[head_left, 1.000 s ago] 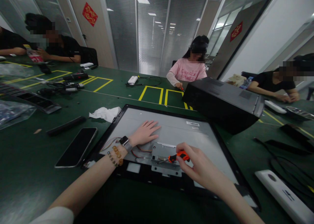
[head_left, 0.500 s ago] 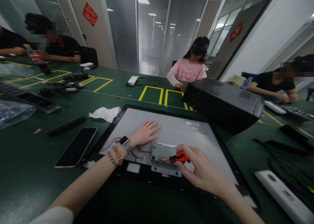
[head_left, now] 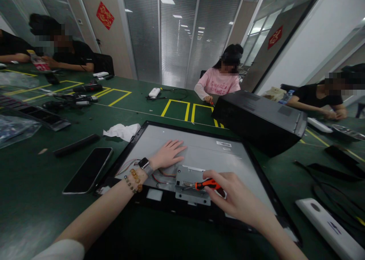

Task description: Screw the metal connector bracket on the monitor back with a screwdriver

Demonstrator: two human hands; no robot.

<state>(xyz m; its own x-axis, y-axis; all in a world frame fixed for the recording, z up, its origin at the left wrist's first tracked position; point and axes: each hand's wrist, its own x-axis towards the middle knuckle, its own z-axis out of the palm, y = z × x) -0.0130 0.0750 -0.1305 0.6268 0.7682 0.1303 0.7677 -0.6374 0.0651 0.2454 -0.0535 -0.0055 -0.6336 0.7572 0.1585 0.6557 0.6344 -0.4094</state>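
My left hand [head_left: 168, 154] lies flat with fingers spread on the grey back of a black-framed display panel [head_left: 205, 146]. In my right hand [head_left: 232, 195] is a screwdriver with an orange and black handle [head_left: 208, 184], held between thumb and fingers. It points left, its shaft over a small metal bracket [head_left: 191, 176] at the panel's near edge. A port-like connector [head_left: 187, 184] shows in the bracket by the shaft. Thin coloured wires [head_left: 162, 174] run from the bracket's left side under my left wrist. The screwdriver's exact tip contact is too small to tell.
A smartphone [head_left: 88, 170], a black bar [head_left: 76, 145] and crumpled tissue [head_left: 122, 131] lie left of the panel. A large black casing [head_left: 256, 119] stands behind it on the right. A white power strip [head_left: 327, 225] lies at right. Several people sit across the table.
My right hand's fingers have shifted slightly on the screwdriver handle. My left hand and the panel stay in place.
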